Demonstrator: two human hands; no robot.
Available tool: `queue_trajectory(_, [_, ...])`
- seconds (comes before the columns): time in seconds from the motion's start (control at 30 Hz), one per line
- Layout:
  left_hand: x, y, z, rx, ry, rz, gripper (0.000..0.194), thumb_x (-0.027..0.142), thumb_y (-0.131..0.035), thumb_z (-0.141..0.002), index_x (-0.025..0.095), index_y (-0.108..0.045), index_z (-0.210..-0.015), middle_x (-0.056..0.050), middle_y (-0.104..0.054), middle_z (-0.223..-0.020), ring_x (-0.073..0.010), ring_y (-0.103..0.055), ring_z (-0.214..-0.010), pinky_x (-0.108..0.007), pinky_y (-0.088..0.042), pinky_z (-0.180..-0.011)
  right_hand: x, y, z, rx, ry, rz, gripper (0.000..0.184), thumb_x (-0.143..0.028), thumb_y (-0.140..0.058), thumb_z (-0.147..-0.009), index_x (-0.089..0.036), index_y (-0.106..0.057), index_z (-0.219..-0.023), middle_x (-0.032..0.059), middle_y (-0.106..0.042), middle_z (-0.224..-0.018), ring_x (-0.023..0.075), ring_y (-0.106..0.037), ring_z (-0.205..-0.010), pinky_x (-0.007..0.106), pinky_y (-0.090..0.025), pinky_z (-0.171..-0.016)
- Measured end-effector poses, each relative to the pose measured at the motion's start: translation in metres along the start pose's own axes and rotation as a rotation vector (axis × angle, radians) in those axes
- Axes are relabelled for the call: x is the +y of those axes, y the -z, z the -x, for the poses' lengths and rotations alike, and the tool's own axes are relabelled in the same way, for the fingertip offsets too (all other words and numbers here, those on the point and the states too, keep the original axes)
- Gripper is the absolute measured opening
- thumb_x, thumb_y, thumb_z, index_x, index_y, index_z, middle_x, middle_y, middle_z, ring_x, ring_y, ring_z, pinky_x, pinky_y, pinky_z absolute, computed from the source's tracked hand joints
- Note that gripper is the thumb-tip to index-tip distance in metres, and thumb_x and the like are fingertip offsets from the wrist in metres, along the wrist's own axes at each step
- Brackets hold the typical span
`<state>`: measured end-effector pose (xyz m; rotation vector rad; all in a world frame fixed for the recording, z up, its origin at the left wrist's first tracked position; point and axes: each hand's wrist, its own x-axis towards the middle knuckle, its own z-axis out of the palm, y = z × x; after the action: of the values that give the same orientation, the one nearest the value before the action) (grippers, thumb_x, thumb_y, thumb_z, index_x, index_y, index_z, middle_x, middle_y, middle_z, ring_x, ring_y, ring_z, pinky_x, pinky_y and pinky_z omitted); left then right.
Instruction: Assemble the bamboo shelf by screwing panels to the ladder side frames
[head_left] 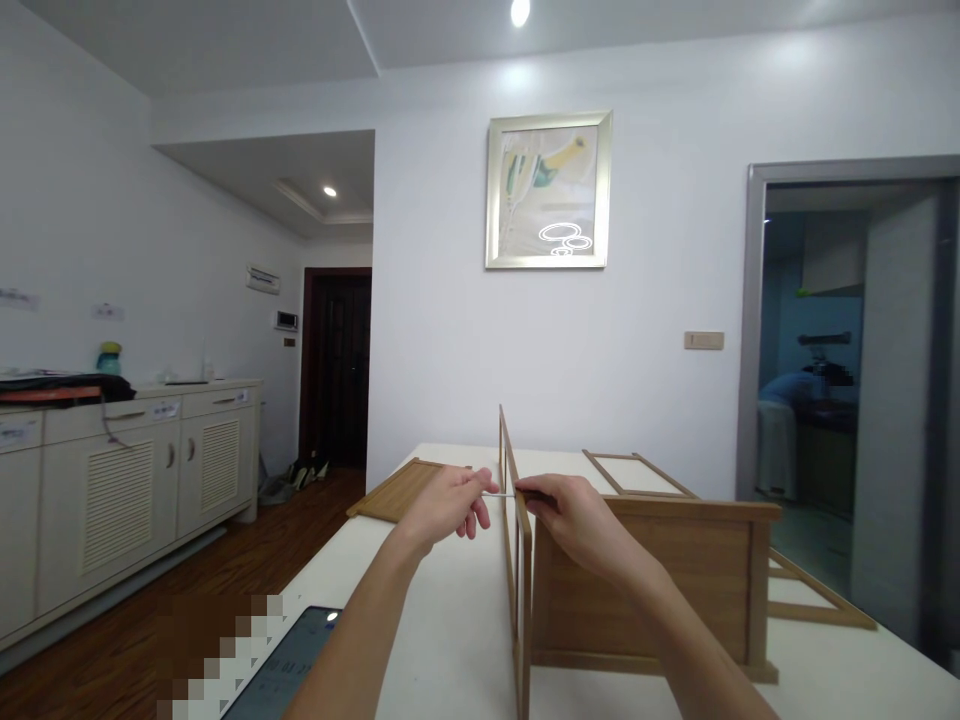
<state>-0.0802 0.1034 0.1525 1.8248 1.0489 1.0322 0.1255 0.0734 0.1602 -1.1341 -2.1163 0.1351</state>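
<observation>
My left hand (448, 505) is closed, pinching a thin metal rod (501, 494) that looks like a hex key. The rod lies level, its far end at the edge of an upright wooden frame (523, 565). On the other side, my right hand (579, 518) grips the top of that frame with thumb and fingers, close to the rod's tip. The frame stands on edge against a brown wooden panel (652, 585), which is also upright. Whatever the rod meets inside the frame is too small to make out.
On the white table (442, 620) lie a slatted wooden panel (397, 490) at left, an open wooden frame (660, 473) behind, and another frame (832, 598) at right. A phone (281, 665) rests near the left edge. White cabinets (127, 480) line the left wall.
</observation>
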Motion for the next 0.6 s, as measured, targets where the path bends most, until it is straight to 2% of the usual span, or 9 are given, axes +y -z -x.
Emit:
queue_trajectory(0.1, [-0.003, 0.003, -0.001, -0.032, 0.064, 0.215, 0.059, 0.061, -0.049, -0.085, 0.007, -0.068, -0.1, -0.006, -0.066, -0.06, -0.0099, -0.052, -0.042, -0.02, -0.03, -0.041, -0.001, 0.0, 0.0, 0.002, 0.001, 0.006, 0.037, -0.017, -0.049, -0.088, -0.021, -0.072, -0.118, 0.0085, -0.074, -0.114, 0.0256, -0.067, -0.105, 0.035, -0.049, -0.089])
queue_trajectory(0.2, [-0.007, 0.006, -0.003, -0.076, 0.129, 0.373, 0.051, 0.052, -0.053, -0.085, 0.006, -0.068, -0.102, -0.007, -0.067, -0.063, -0.0095, -0.053, -0.043, -0.02, -0.031, -0.041, -0.002, 0.0, 0.0, 0.007, 0.0, 0.016, 0.037, -0.017, -0.049, -0.088, -0.022, -0.072, -0.116, 0.0082, -0.074, -0.113, 0.0252, -0.068, -0.105, 0.034, -0.049, -0.089])
queue_trajectory(0.3, [-0.011, 0.008, -0.005, -0.09, 0.157, 0.44, 0.042, 0.043, -0.056, -0.085, 0.006, -0.068, -0.102, -0.009, -0.069, -0.067, -0.0098, -0.055, -0.045, -0.02, -0.034, -0.04, -0.003, 0.001, 0.001, 0.013, 0.0, 0.032, 0.035, -0.017, -0.05, -0.088, -0.022, -0.074, -0.113, 0.0081, -0.075, -0.112, 0.0249, -0.068, -0.103, 0.033, -0.05, -0.086])
queue_trajectory(0.6, [-0.014, 0.013, -0.005, -0.095, 0.152, 0.545, 0.027, 0.031, -0.067, -0.084, 0.006, -0.07, -0.094, -0.008, -0.068, -0.067, -0.0085, -0.058, -0.047, -0.017, -0.043, -0.043, -0.007, 0.003, 0.003, 0.007, 0.003, 0.048, 0.035, -0.015, -0.049, -0.087, -0.022, -0.075, -0.11, 0.0073, -0.075, -0.111, 0.0237, -0.068, -0.101, 0.031, -0.049, -0.085])
